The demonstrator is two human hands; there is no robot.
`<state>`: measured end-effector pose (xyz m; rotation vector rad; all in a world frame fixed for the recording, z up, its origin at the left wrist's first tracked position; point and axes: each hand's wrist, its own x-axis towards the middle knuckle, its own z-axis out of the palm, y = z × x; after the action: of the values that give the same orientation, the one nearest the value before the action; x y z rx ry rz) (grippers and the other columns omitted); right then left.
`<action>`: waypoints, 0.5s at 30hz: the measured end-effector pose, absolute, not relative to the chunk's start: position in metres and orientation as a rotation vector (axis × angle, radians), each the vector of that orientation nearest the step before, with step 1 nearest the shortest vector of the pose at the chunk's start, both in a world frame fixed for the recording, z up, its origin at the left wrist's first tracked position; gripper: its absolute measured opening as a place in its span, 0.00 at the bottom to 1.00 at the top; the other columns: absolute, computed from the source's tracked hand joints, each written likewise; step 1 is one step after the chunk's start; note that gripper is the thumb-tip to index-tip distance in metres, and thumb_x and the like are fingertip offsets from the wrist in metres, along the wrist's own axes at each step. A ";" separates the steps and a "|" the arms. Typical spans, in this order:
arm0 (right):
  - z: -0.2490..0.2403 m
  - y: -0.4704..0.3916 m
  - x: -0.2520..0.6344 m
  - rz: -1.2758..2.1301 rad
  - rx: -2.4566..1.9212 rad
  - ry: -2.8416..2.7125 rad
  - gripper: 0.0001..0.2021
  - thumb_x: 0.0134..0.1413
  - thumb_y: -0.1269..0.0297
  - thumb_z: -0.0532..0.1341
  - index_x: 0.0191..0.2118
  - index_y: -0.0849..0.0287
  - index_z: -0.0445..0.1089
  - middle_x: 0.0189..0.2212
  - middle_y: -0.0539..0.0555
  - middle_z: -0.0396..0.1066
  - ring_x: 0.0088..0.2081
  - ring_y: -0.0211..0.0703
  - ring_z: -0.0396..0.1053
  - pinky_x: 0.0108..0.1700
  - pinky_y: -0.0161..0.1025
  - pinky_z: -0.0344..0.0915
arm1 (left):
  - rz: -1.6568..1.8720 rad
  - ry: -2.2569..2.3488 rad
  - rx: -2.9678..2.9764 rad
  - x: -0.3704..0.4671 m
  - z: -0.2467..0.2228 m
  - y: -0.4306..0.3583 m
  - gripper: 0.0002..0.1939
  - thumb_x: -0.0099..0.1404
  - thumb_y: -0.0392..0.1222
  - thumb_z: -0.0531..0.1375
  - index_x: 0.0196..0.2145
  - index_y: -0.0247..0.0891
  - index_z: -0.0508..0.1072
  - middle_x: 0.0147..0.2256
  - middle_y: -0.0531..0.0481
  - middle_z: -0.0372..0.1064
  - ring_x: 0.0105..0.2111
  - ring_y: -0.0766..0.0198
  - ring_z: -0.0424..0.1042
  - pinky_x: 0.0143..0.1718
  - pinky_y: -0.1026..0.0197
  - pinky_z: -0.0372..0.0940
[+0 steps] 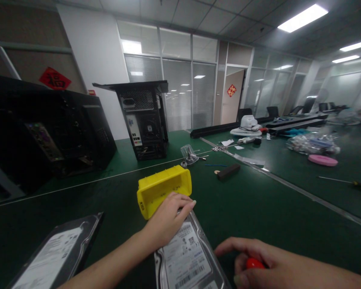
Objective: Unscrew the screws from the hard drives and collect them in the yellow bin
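Note:
A silver hard drive (188,257) with a white label lies in front of me, its near end cut off by the frame. My left hand (170,218) is closed over its far end, thumb and fingers close together at the edge; the fingers' undersides are hidden. Just behind that hand, a yellow plastic bin (165,176) rests on its side with its mouth towards me and small dark bits inside. To the drive's right, my right hand (255,259) curls around a red handle (254,263), mostly covered, with the index finger reaching towards the drive's side.
Another hard drive (52,257) lies at the left on the green table (273,212). Two black computer cases (147,124) stand behind. Farther off are a dark block (228,171), a clear plastic cup (189,153), a pink ring (323,160), a screwdriver (355,183) and a white fan (248,125).

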<state>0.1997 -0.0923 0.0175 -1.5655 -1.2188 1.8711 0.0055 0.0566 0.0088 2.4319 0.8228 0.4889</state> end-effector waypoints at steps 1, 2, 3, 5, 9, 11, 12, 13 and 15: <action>0.016 -0.092 0.200 1.878 -1.549 -1.223 0.24 0.57 0.64 0.59 0.59 0.60 0.59 0.34 0.51 0.68 0.24 0.23 0.61 0.22 0.20 0.54 | 0.489 0.809 2.442 0.005 0.009 0.056 0.19 0.70 0.48 0.49 0.41 0.38 0.77 0.46 0.48 0.72 0.49 0.58 0.66 0.53 0.54 0.58; 0.015 -0.092 0.201 1.884 -1.530 -1.223 0.24 0.57 0.64 0.59 0.59 0.61 0.59 0.34 0.51 0.68 0.23 0.22 0.60 0.21 0.19 0.53 | 0.490 0.800 2.448 0.005 0.008 0.056 0.19 0.70 0.48 0.48 0.41 0.38 0.77 0.46 0.48 0.72 0.49 0.58 0.66 0.53 0.54 0.58; 0.013 -0.092 0.201 1.883 -1.518 -1.225 0.24 0.57 0.64 0.59 0.59 0.61 0.59 0.34 0.51 0.68 0.22 0.21 0.59 0.21 0.19 0.51 | 0.490 0.795 2.452 0.005 0.008 0.056 0.19 0.70 0.48 0.48 0.42 0.38 0.77 0.46 0.48 0.71 0.49 0.58 0.65 0.53 0.54 0.58; 0.012 -0.091 0.202 1.882 -1.508 -1.221 0.24 0.57 0.64 0.59 0.59 0.61 0.59 0.34 0.51 0.69 0.21 0.20 0.56 0.20 0.19 0.50 | 0.495 0.795 2.447 0.004 0.007 0.055 0.20 0.71 0.48 0.48 0.43 0.38 0.76 0.46 0.49 0.71 0.49 0.58 0.65 0.53 0.54 0.58; 0.016 -0.091 0.200 1.896 -1.507 -1.198 0.25 0.56 0.63 0.60 0.58 0.60 0.59 0.34 0.52 0.69 0.22 0.22 0.60 0.21 0.20 0.52 | 0.556 0.807 2.365 0.002 0.007 0.057 0.19 0.70 0.48 0.48 0.45 0.39 0.76 0.48 0.48 0.71 0.50 0.58 0.66 0.55 0.53 0.57; 0.019 -0.091 0.199 1.895 -1.532 -1.183 0.24 0.56 0.63 0.60 0.58 0.61 0.60 0.34 0.51 0.69 0.23 0.23 0.62 0.23 0.20 0.55 | 0.660 0.844 2.244 0.001 0.006 0.059 0.20 0.70 0.48 0.48 0.45 0.38 0.76 0.48 0.48 0.71 0.50 0.59 0.67 0.56 0.54 0.56; 0.020 -0.092 0.199 1.895 -1.541 -1.179 0.24 0.56 0.63 0.60 0.58 0.60 0.60 0.34 0.51 0.69 0.24 0.23 0.62 0.24 0.21 0.56 | 0.720 0.872 2.167 0.001 0.006 0.060 0.20 0.70 0.48 0.48 0.45 0.37 0.76 0.48 0.48 0.72 0.50 0.59 0.67 0.57 0.55 0.56; 0.021 -0.092 0.199 1.897 -1.544 -1.177 0.24 0.56 0.63 0.60 0.58 0.60 0.60 0.34 0.51 0.69 0.24 0.23 0.62 0.24 0.21 0.57 | 0.778 0.901 2.089 0.001 0.006 0.060 0.21 0.70 0.48 0.47 0.44 0.36 0.76 0.47 0.48 0.73 0.50 0.59 0.68 0.57 0.56 0.56; 0.020 -0.092 0.200 1.893 -1.533 -1.184 0.24 0.56 0.63 0.60 0.58 0.60 0.61 0.34 0.51 0.69 0.25 0.24 0.62 0.26 0.22 0.58 | 0.842 0.941 1.974 0.000 0.007 0.061 0.22 0.69 0.50 0.48 0.42 0.36 0.78 0.44 0.47 0.75 0.48 0.59 0.70 0.56 0.56 0.57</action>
<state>0.2003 -0.0921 0.0195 -1.5327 -1.1843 1.8934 0.0003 0.0609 0.0067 1.9743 0.9407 0.8424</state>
